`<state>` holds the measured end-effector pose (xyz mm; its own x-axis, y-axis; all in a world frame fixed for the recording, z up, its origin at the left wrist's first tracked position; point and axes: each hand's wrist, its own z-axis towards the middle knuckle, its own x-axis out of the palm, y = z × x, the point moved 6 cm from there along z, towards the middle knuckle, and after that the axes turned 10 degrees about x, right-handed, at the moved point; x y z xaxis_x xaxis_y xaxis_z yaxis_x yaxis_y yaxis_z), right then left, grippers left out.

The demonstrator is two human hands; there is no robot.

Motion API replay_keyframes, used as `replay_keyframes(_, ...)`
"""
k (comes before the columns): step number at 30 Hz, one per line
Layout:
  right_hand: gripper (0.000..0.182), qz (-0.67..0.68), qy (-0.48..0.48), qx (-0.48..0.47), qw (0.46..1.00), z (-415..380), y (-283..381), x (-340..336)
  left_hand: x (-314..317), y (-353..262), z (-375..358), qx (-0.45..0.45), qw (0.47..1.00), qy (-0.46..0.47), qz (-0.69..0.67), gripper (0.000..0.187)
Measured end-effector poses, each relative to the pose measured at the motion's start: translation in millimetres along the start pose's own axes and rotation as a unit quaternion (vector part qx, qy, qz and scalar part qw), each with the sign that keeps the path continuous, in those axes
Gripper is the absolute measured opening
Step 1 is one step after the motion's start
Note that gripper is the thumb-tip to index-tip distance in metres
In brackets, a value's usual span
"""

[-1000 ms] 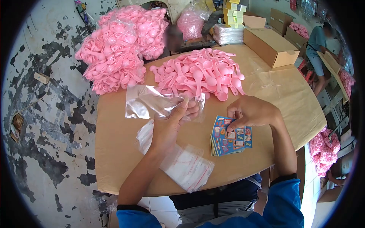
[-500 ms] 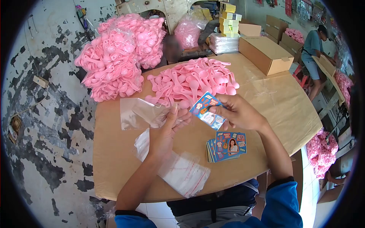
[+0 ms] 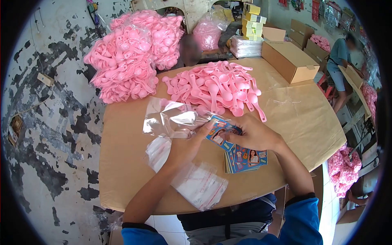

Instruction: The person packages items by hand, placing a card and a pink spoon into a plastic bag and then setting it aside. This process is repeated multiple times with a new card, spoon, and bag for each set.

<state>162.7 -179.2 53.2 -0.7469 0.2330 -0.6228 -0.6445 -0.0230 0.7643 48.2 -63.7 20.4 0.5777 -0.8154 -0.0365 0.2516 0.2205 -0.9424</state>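
Observation:
My left hand (image 3: 188,143) grips a clear plastic bag (image 3: 173,119) that spreads out to the left, its thumb at the edge of a blue printed card (image 3: 221,136). My right hand (image 3: 255,132) is closed on the same card from the right, and the card's left end meets the bag's mouth. Below it a stack of blue cards (image 3: 247,158) lies on the brown paper. Under my left forearm sits a pile of flat clear bags (image 3: 200,183). Just beyond both hands lies a heap of loose pink measuring spoons (image 3: 214,87).
Large clear sacks of pink spoons (image 3: 130,57) stand at the back left. A cardboard box (image 3: 290,61) occupies the back right of the paper-covered table (image 3: 302,134), near stacked yellow boxes (image 3: 253,24). A person (image 3: 341,61) works at another table on the right.
The card in my right hand has moved down and left to the bag, and its print is turned differently. My left hand has shifted right, and its thumb now reaches the card.

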Motion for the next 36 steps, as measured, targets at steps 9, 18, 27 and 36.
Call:
replay_keyframes(9,0.028,0.158,-0.049,0.094,0.982,5,-13,2,-4,3,4,-0.024,0.983,-0.042,-0.176,0.028)
replay_keyframes(18,0.03,0.265,-0.012,0.137,0.954,4,-15,19,9,0,0,0.036,0.996,0.021,-0.082,0.046)
replay_keyframes(27,0.03,0.264,-0.047,0.11,0.957,5,-16,25,10,-25,4,0.102,0.937,0.084,-0.322,0.063)
replay_keyframes(36,0.023,0.378,-0.04,0.125,0.916,4,-13,29,21,-16,-3,0.131,0.964,0.148,-0.177,0.051)
